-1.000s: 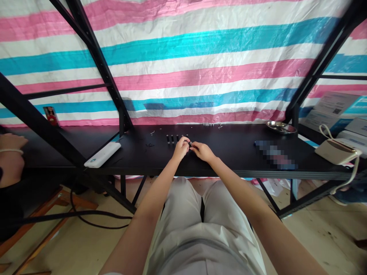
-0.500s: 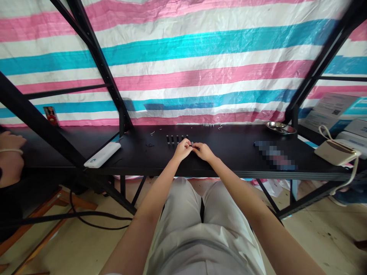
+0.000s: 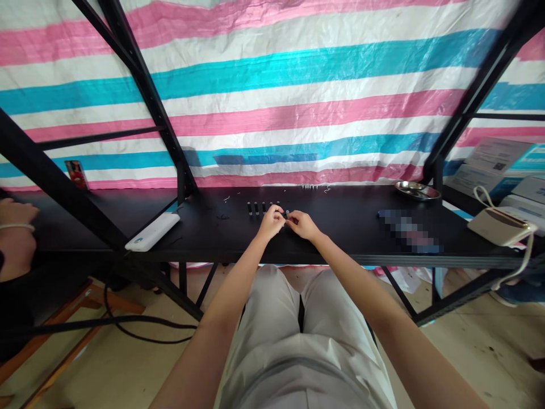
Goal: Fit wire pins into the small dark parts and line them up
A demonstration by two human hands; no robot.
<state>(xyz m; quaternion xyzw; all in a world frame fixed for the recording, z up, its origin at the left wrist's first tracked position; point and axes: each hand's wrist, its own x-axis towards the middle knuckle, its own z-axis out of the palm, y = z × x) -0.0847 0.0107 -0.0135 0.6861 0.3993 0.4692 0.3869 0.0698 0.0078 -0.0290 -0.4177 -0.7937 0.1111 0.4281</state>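
My left hand [image 3: 271, 221] and my right hand [image 3: 301, 225] rest close together on the black shelf [image 3: 340, 236], fingertips almost touching. Both pinch a small dark piece [image 3: 287, 215] between them; the piece is too small to name. Just behind my left hand stands a short row of small black upright pieces [image 3: 257, 208]. Further back lie a row of tiny white bits [image 3: 310, 186] and a few scraps of wire.
A white power bank [image 3: 152, 232] lies at the shelf's left front. A metal dish [image 3: 416, 190] sits at the back right, a white box with a cord [image 3: 500, 225] at the far right. Black frame bars cross left and right. Another person's hand [image 3: 15, 233] shows at far left.
My hands have stayed in the same spot; the fingers have shifted slightly around the small piece. The other person's hand at the left has moved a little.
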